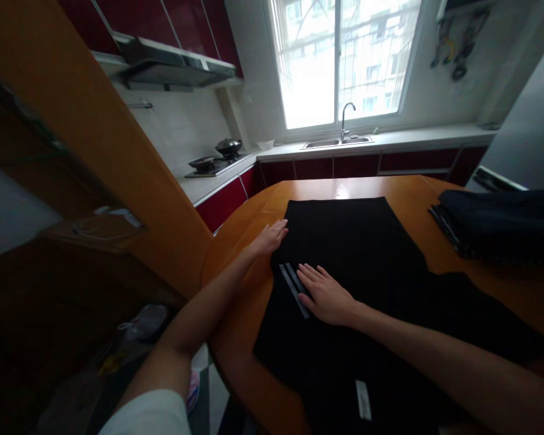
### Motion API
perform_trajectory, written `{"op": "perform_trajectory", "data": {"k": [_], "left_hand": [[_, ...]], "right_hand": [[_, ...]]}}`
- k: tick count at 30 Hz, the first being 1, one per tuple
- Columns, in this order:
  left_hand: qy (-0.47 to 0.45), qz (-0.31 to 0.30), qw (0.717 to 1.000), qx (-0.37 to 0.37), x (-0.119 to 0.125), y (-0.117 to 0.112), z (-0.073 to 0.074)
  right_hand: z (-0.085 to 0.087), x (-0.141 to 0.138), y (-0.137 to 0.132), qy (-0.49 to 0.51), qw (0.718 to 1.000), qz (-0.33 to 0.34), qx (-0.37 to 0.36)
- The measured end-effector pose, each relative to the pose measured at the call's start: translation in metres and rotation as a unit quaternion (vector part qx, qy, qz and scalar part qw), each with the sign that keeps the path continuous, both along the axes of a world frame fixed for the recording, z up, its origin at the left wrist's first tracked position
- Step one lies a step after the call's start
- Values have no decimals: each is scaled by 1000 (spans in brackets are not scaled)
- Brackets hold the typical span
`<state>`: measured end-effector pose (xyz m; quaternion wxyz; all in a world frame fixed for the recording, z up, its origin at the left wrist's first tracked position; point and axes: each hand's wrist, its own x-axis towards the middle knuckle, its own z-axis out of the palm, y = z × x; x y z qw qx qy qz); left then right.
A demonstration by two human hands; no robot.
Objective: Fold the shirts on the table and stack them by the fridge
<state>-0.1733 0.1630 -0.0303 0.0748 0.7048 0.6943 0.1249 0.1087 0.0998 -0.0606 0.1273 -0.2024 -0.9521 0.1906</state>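
On the table (403, 193), both hands lie open and flat: left hand (269, 237) at the black garment's (358, 241) edge, right hand (326, 296) pressing its striped part.

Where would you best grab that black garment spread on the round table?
Probably its left edge, from the left side: the black garment lies flat on the wooden table, and that edge runs free between the left hand and right hand.
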Motion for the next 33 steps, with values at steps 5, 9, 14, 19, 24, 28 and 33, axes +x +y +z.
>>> {"op": "perform_trajectory", "data": {"k": [5, 9, 14, 19, 24, 28, 33], "left_hand": [[17, -27, 996, -85, 14, -17, -35], [-67, -11, 996, -52, 12, -14, -30], [-136, -16, 989, 56, 5, -15, -13], [-62, -106, 990, -63, -17, -30, -5], [-10, -114, 982, -152, -28, -38, -5], [-27, -110, 984, -139, -29, -35, -8], [-25, -124, 982, -143, -37, -36, -9]], "right_hand": [[-3, 0, 3, 10, 1000, 1, -2], [-6, -3, 9, 38, 998, -3, -41], [-7, -5, 16, 132, 981, -72, -121], [-6, -4, 22, 208, 955, -125, -168], [-6, -3, 23, 207, 955, -129, -171], [-7, -2, 25, 207, 955, -128, -172], [-8, 0, 27, 214, 952, -132, -178]]}}
